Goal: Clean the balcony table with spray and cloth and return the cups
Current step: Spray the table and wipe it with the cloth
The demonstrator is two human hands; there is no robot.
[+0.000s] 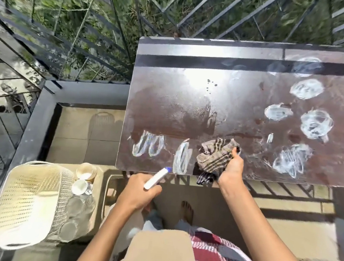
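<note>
At foam-blotched table [169,109]: right hand [231,167] grip clamps striped cloth [215,155]; left hand [140,192] clamps sprayer [156,178].

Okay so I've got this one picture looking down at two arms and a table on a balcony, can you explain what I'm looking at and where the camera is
There is no machine here. A person wears a wide-angle camera on their head, and it looks forward and down at their own hands, so the arms reach in from the bottom edge. The left hand holds a white spray bottle with a blue tip. The right hand grips a striped cloth at the near edge of the brown table. White foam patches dot the tabletop, and its left middle part looks wet. Down at the left, off the table, a cream basket sits beside cups and glasses.
</note>
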